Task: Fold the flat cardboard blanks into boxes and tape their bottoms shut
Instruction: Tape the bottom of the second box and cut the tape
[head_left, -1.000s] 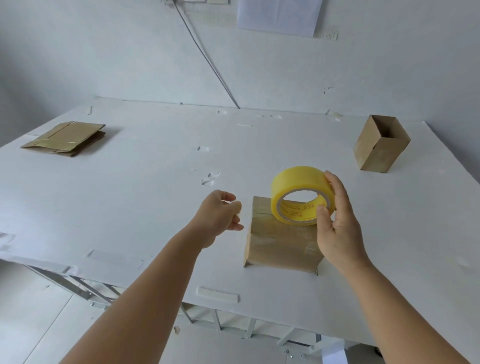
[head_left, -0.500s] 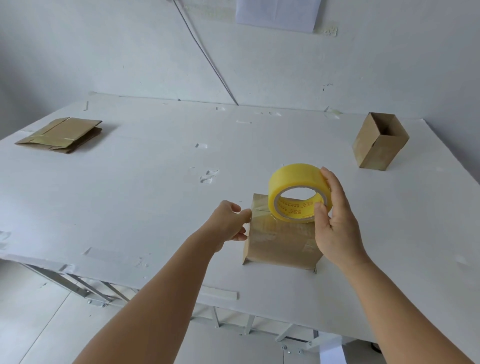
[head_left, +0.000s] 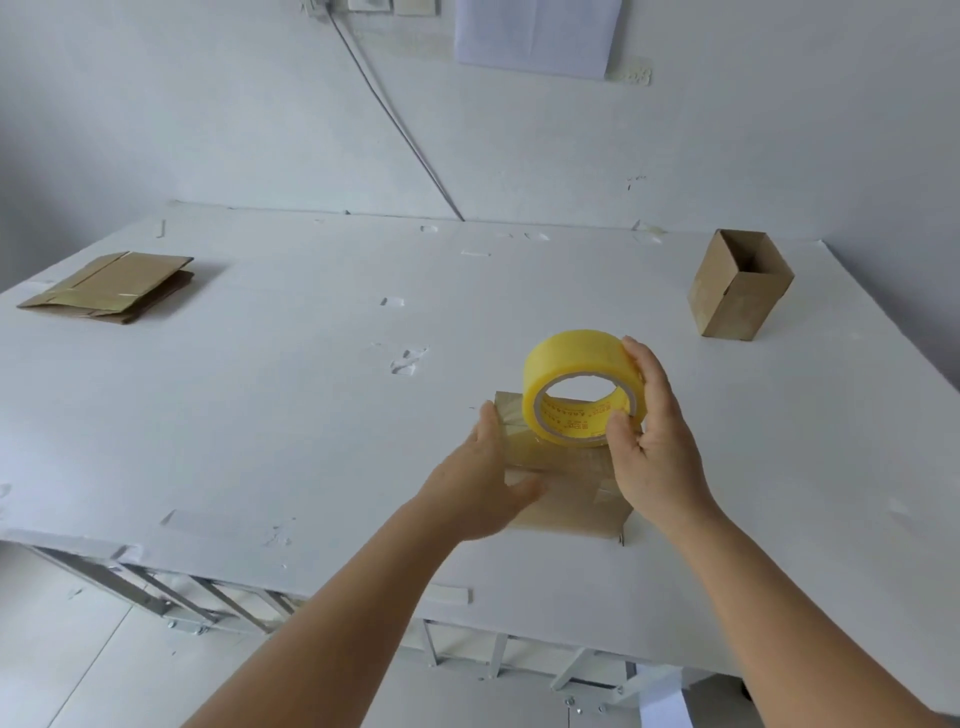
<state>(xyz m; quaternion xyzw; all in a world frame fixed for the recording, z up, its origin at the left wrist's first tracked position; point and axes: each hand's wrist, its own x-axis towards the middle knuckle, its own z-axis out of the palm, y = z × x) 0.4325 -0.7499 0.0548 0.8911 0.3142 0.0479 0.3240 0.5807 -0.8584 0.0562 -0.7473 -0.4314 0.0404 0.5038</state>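
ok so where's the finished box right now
In the head view, the open-topped box stands at the table's far right corner near the wall, well beyond the tape roll held in the right hand.

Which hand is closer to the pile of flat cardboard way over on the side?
Left. The left hand rests on the box mid-table, nearer the flat cardboard pile. The right hand holds the tape roll, farther away.
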